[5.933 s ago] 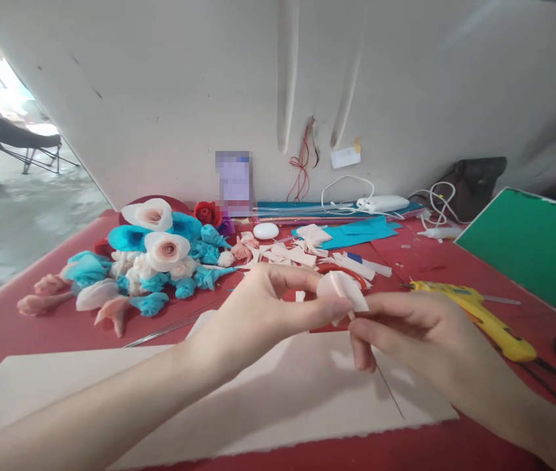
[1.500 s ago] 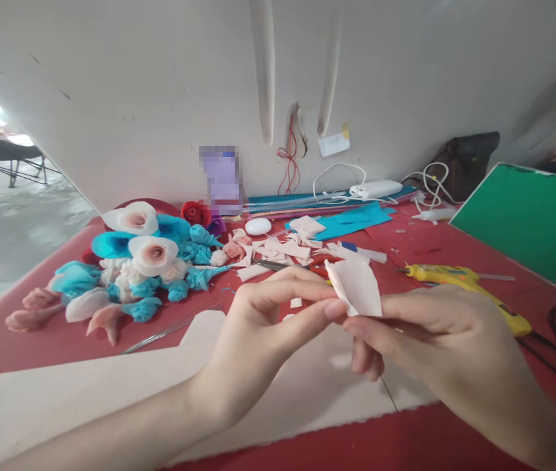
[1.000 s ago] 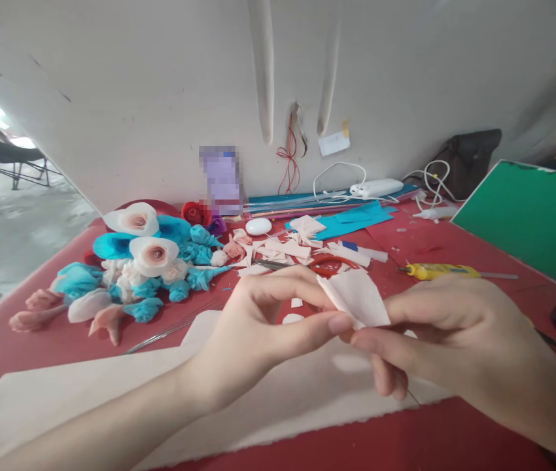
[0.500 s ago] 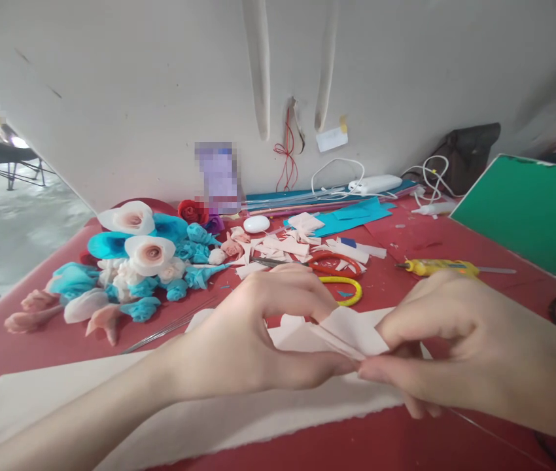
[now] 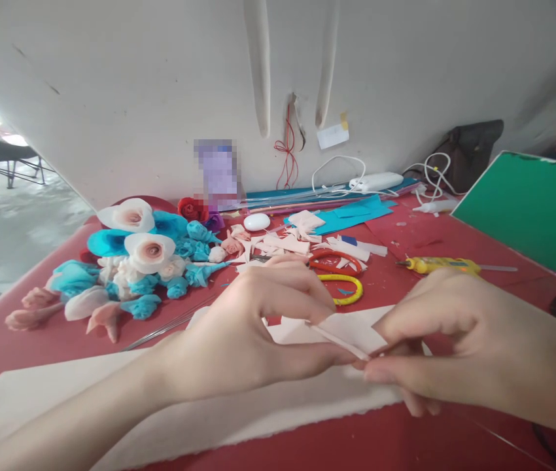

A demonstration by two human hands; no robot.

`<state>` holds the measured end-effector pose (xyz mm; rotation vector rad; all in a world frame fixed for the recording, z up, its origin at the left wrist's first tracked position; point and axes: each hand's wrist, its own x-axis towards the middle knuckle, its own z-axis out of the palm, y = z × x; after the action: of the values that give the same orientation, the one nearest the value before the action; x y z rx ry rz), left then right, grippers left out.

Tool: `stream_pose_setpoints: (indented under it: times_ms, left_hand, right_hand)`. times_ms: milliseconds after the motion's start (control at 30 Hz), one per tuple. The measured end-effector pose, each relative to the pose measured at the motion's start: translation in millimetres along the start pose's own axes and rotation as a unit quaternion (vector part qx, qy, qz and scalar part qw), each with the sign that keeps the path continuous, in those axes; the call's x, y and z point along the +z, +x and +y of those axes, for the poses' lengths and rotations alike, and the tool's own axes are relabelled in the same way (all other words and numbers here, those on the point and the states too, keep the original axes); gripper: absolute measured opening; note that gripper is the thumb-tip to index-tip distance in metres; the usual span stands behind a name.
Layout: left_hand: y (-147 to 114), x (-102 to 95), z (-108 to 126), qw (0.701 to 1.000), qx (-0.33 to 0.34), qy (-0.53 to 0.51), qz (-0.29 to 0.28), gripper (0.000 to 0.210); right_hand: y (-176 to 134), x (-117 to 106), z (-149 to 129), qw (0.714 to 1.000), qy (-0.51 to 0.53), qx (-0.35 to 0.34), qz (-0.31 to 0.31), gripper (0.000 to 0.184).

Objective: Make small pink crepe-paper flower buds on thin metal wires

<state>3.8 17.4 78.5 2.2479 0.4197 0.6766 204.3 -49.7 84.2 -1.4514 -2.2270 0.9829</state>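
My left hand [image 5: 263, 327] and my right hand [image 5: 454, 347] meet above the front of the table, both pinching a small piece of pale pink crepe paper [image 5: 356, 329]. Its near edge is a narrow roll or fold slanting down to the right, towards the two thumbs. My left thumb presses along the lower end, while my right thumb and index finger close on the right side. Below lies a long pale paper strip [image 5: 199, 425], partly hidden by my left forearm. Just beyond my fingers are scissors [image 5: 341, 289] with red and yellow handles, their blades mostly covered.
Paper flowers [image 5: 150, 252] in white, blue and pink cluster at left, with thin wires [image 5: 165, 328] in front. Pink paper scraps [image 5: 285, 245] and blue paper [image 5: 356, 212] lie behind the scissors. A yellow glue gun [image 5: 439, 265] and a green board [image 5: 528, 209] are at right.
The upright flap of the pink paper has come down, and a narrow rolled edge now shows. My right thumb has shifted slightly right, away from the left thumb's tip.
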Motion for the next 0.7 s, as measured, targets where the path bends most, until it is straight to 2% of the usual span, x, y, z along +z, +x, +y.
stream_pose_setpoints:
  times_ms: [233, 400, 533, 700]
  left_hand:
    - [1.3, -1.0, -0.1, 0.999, -0.038, -0.038, -0.002, 0.012]
    - [2.1, -1.0, -0.6, 0.995, -0.074, -0.068, 0.008, 0.012]
    - [2.4, 0.0, -0.1, 0.992, -0.102, -0.066, 0.027, 0.010]
    - [2.0, 1.6, 0.8, 0.994, -0.079, -0.062, 0.036, 0.007]
  right_hand:
    - [3.4, -3.8, -2.9, 0.998, 0.054, -0.011, 0.004, 0.028]
    - [5.4, -5.3, -4.0, 0.996, 0.086, 0.014, 0.009, 0.026]
    - [5.5, -6.1, -1.7, 0.997, 0.068, -0.005, 0.023, 0.027]
    - [1.6, -6.6, 0.8, 0.999, 0.002, -0.020, 0.051, 0.020]
